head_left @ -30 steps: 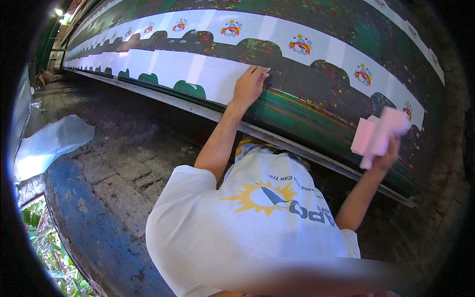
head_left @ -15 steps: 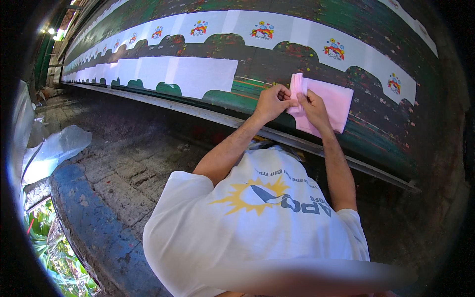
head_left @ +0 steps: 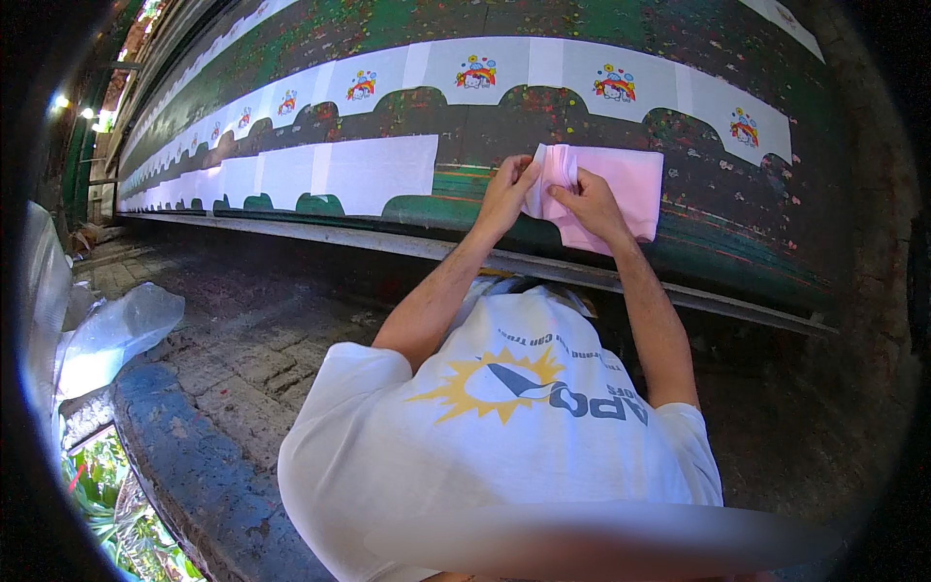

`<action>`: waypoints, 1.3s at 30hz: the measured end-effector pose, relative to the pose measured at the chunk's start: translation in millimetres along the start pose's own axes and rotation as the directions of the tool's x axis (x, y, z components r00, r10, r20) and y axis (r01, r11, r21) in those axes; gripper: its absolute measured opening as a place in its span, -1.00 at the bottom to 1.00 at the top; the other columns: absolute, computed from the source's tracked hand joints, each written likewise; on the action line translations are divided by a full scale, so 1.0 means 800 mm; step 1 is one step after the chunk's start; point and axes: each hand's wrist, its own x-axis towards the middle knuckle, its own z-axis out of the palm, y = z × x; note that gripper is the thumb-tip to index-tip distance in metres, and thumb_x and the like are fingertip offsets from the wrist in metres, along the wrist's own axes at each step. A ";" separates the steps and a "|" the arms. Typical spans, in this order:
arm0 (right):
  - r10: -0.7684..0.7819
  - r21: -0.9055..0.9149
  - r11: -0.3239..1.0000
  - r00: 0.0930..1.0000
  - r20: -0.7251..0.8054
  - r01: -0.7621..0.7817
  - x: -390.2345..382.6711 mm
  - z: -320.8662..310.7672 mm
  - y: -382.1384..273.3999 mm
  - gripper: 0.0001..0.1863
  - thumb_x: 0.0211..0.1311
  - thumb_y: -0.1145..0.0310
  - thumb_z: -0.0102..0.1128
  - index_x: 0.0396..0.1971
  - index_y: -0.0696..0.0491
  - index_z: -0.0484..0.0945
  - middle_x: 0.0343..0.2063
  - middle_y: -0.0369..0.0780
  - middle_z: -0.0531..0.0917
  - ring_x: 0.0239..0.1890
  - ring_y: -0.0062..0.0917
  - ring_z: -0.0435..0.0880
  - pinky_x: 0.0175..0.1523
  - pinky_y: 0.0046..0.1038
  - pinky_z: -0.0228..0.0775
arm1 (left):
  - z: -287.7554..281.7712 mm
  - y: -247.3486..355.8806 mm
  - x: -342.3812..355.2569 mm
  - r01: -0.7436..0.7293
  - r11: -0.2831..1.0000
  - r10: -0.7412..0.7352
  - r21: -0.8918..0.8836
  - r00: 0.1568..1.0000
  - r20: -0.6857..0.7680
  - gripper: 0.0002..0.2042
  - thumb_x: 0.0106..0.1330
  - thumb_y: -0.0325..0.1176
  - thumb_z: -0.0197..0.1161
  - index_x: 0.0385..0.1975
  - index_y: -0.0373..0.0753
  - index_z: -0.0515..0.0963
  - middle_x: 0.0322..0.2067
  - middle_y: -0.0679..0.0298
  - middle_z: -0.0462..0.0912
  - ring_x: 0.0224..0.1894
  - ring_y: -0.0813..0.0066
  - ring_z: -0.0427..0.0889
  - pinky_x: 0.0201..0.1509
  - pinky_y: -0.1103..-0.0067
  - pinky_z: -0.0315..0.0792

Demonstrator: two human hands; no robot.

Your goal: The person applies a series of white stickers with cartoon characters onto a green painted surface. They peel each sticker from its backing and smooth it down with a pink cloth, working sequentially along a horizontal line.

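A folded stack of pink fabric pieces (head_left: 635,184) lies on the long dark green table (head_left: 465,209) in front of me. My left hand (head_left: 501,199) is closed on the lifted left edge of one pale fabric piece (head_left: 534,199), pinched between thumb and fingers. My right hand (head_left: 593,208) presses on the stack, its thumb and fingers gripping the folded left part. To the left of my hands, a row of plain whitish fabric pieces (head_left: 378,173) lies flat along the table's near side, their lower edges cut in curves.
Farther back runs a row of white pieces (head_left: 529,63) printed with colourful cartoon motifs. A metal rail (head_left: 388,244) edges the table's near side. Clear plastic sheeting (head_left: 121,330) lies at the left, above a blue-painted ledge (head_left: 184,436). Brick paving (head_left: 262,354) shows below the table.
My left hand has drawn one piece's edge leftward, away from the stack's folded part. My right hand stays on the stack. The whole view has shifted slightly.
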 end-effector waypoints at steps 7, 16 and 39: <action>0.074 0.311 0.949 0.994 -0.083 -0.045 0.001 0.002 0.016 -0.70 0.29 0.30 0.36 -0.09 0.17 0.60 -0.32 -0.30 0.66 -0.37 -0.63 0.60 -0.21 -0.50 0.51 | -0.004 0.001 0.016 -0.161 0.936 0.268 0.314 0.903 -0.336 -0.71 0.48 -0.21 0.18 -0.17 -0.37 0.60 -0.36 0.15 0.71 -0.28 0.45 0.67 -0.18 0.47 0.52; 0.101 0.860 0.492 0.972 -0.210 0.135 -0.019 -0.031 0.044 -0.65 0.37 0.34 0.20 0.08 0.15 0.51 -0.10 -0.19 0.68 -0.08 -0.41 0.70 0.05 -0.31 0.56 | -0.037 -0.014 0.008 -0.212 0.904 0.366 0.372 0.835 -0.411 -0.76 0.46 -0.25 0.17 -0.23 -0.35 0.59 -0.41 0.04 0.70 -0.37 0.23 0.69 -0.25 0.38 0.52; -0.170 -0.115 0.960 0.209 -0.963 0.255 -0.309 -0.369 -0.017 -0.57 0.41 0.29 0.00 0.10 0.28 0.56 0.03 -0.03 0.65 0.02 -0.19 0.67 0.09 -0.14 0.58 | -0.220 -0.044 0.038 -0.051 0.759 0.413 0.649 0.808 -0.420 -0.77 0.43 -0.24 0.20 -0.18 -0.28 0.66 -0.36 0.04 0.73 -0.31 0.08 0.72 -0.22 0.30 0.54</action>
